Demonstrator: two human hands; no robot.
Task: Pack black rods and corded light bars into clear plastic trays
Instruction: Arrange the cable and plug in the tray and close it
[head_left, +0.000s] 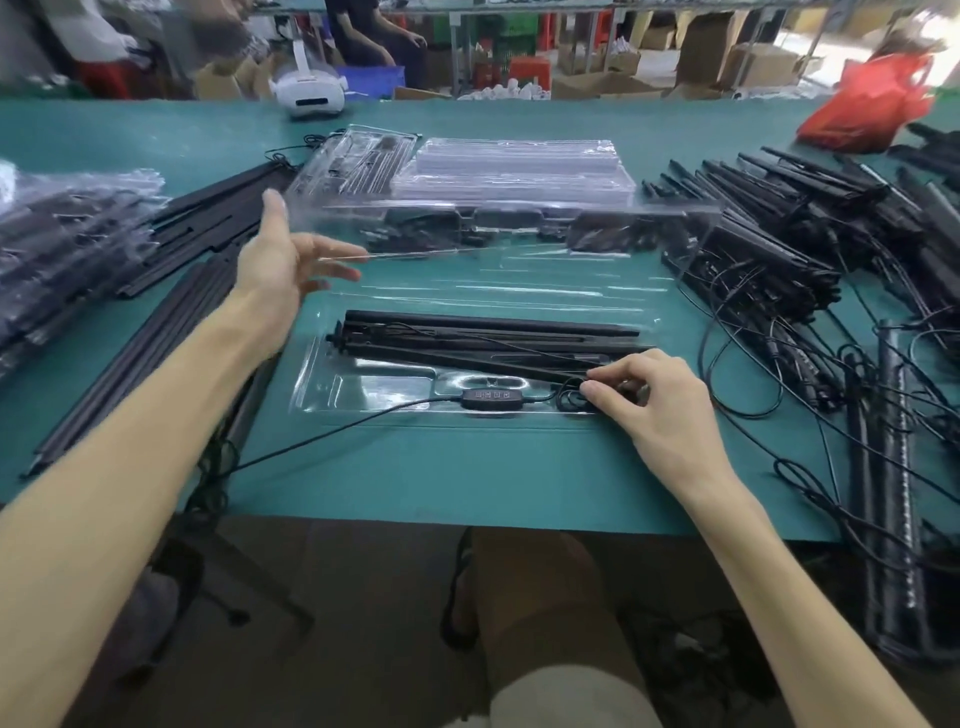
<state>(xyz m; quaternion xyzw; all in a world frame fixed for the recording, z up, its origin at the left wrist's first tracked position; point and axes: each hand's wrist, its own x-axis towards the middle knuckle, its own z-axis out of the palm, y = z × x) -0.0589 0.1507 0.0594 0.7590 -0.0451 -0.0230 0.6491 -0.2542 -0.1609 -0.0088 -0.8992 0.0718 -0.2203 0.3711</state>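
Clear tray edges faint, right hand fingers pinching cord, left hand fingers spread, blurred.

Single view, head-worn, wide-angle. Faces forward and steeply down across the near edge of the green tabletop. Both forearms enter from the bottom corners; left hand and right hand sit mid-frame, close to the lens. Wearer's lap and the floor fill the lower third. The tabletop's far edge and a blurred room run along the top. Straight edges bow toward the frame margins.
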